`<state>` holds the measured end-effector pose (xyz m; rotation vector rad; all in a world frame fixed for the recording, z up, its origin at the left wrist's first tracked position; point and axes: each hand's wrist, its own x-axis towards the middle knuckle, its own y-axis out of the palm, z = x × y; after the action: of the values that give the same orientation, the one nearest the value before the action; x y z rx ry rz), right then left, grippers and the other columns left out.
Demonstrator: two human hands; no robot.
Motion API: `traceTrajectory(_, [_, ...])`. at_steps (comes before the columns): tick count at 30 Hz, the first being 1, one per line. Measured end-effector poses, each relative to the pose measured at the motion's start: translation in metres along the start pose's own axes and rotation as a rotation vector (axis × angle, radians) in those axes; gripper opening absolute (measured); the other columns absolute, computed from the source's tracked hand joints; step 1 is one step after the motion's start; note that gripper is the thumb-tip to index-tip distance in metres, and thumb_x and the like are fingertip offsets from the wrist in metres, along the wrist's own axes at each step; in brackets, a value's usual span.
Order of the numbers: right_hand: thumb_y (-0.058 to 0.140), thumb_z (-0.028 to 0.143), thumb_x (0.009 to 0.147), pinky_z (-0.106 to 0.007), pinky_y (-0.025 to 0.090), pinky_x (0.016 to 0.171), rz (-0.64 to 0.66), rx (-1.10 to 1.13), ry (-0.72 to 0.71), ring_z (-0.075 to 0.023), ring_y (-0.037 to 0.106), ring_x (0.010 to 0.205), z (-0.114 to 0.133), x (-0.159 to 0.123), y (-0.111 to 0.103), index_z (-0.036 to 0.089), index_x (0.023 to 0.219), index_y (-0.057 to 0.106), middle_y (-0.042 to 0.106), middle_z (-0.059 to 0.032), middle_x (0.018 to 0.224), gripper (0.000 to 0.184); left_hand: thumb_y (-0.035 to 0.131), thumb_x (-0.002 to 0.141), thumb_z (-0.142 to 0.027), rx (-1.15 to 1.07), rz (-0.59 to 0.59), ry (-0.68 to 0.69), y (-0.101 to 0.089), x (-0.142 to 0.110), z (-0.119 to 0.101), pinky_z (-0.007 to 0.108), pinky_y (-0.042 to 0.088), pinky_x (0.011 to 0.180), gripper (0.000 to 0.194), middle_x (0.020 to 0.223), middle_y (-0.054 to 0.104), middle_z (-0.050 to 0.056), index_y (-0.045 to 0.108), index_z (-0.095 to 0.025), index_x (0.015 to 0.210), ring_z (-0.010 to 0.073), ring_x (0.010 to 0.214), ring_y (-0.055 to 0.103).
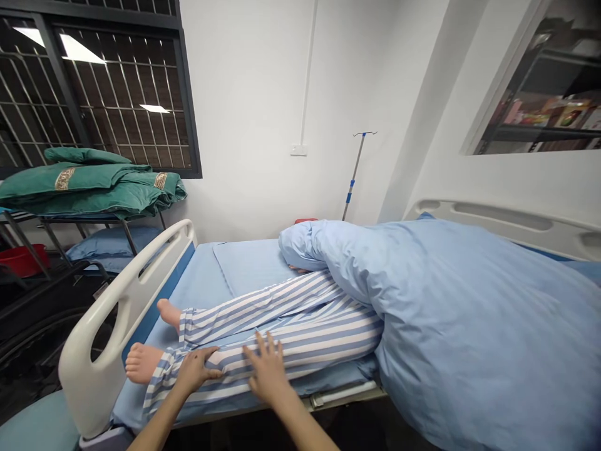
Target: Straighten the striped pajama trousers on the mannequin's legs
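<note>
Logging left to right: folded green linen (89, 185) sits on a metal rack (61, 219), with a red basin (21, 262) below, contents hidden. Past the white bed rail (117, 313), your left hand (197, 369) lies on the striped pyjama trousers (286, 344) of a manikin, fingers together; any pinch on the cloth cannot be told. Your right hand (267, 369) rests just beside it, fingers spread, holding nothing. Bare feet (143, 363) and shins lie uncovered; a blue duvet (460, 313) covers the thighs and upper body.
</note>
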<state>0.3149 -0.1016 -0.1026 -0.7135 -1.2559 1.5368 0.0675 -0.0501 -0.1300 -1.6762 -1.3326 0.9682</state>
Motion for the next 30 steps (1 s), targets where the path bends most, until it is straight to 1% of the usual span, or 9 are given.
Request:
traceTrajectory(1, [0.055,0.041,0.071,-0.059,0.006,0.102,0.02,0.014,-0.084,-0.0355,0.005,0.134,0.017,0.006,0.005,0.038,0.133,0.03,0.009,-0.0044,0.149,0.066,0.065,0.056,-0.053,0.003,-0.001,0.005,0.001,0.001,0.0,0.031,0.035,0.094,0.071,0.12,0.059,0.005,0.054,-0.024,0.12,0.0258,0.113,0.049])
traceTrajectory(3, [0.054,0.041,0.073,-0.06,0.004,0.102,0.07,0.011,-0.167,-0.0351,0.003,0.134,0.043,0.017,0.013,0.035,0.133,0.03,0.007,-0.0055,0.149,0.064,0.064,0.058,-0.048,0.007,0.002,0.024,0.002,0.002,0.002,0.03,0.034,0.095,0.068,0.12,0.059,0.005,0.054,-0.023,0.12,0.0241,0.112,0.05])
traceTrajectory(6, [0.053,0.04,0.074,-0.061,0.003,0.102,0.147,0.006,-0.166,-0.0355,0.005,0.134,0.06,0.027,0.023,0.034,0.134,0.027,0.011,-0.0074,0.149,0.066,0.062,0.061,-0.041,0.021,-0.002,0.035,0.005,0.003,0.004,0.03,0.033,0.096,0.063,0.12,0.059,0.004,0.054,-0.022,0.12,0.0228,0.113,0.051])
traceTrajectory(10, [0.052,0.04,0.075,-0.06,0.002,0.102,0.152,0.019,-0.159,-0.0341,0.007,0.134,0.059,0.027,0.029,0.036,0.139,0.013,0.011,-0.0063,0.149,0.074,0.061,0.06,-0.034,0.031,-0.009,0.035,0.008,0.005,0.007,0.03,0.033,0.096,0.06,0.121,0.058,0.003,0.055,-0.024,0.119,0.0217,0.112,0.051])
traceTrajectory(12, [0.052,0.04,0.076,-0.06,0.001,0.103,0.152,0.015,-0.161,-0.0333,0.006,0.134,0.057,0.025,0.029,0.037,0.139,0.012,0.01,-0.0054,0.149,0.075,0.061,0.06,-0.033,0.026,-0.017,0.034,0.009,0.005,0.007,0.03,0.032,0.096,0.06,0.121,0.058,0.003,0.055,-0.024,0.119,0.0211,0.111,0.051])
traceTrajectory(16, [0.051,0.041,0.076,-0.059,0.0,0.103,0.155,0.017,-0.165,-0.0328,0.004,0.135,0.057,0.024,0.029,0.037,0.139,0.013,0.01,-0.0064,0.149,0.073,0.06,0.06,-0.032,0.027,-0.01,0.015,0.009,0.004,0.006,0.03,0.032,0.097,0.06,0.121,0.058,0.002,0.054,-0.026,0.119,0.0213,0.112,0.05])
traceTrajectory(20, [0.053,0.04,0.075,-0.06,0.0,0.102,0.155,0.03,-0.154,-0.0345,0.006,0.134,0.06,0.027,0.031,0.036,0.138,0.016,0.012,-0.0076,0.149,0.072,0.06,0.06,-0.031,0.028,-0.019,0.014,0.007,0.002,0.004,0.029,0.031,0.097,0.06,0.122,0.058,0.001,0.054,-0.025,0.12,0.0204,0.113,0.049])
traceTrajectory(24, [0.053,0.041,0.075,-0.06,0.0,0.102,0.161,0.001,-0.143,-0.0335,0.006,0.134,0.062,0.028,0.03,0.036,0.138,0.017,0.012,-0.0077,0.149,0.073,0.058,0.062,-0.032,0.034,-0.012,0.012,0.006,0.001,0.003,0.029,0.031,0.097,0.059,0.123,0.057,0.001,0.053,-0.025,0.121,0.0203,0.114,0.048])
traceTrajectory(30, [0.054,0.04,0.073,-0.061,0.002,0.102,0.16,-0.014,-0.134,-0.035,0.008,0.134,0.065,0.027,0.029,0.035,0.138,0.019,0.012,-0.0075,0.149,0.073,0.055,0.065,-0.031,0.071,-0.012,0.005,0.011,0.002,0.007,0.031,0.027,0.099,0.057,0.125,0.055,0.0,0.051,-0.028,0.122,0.0189,0.117,0.046])
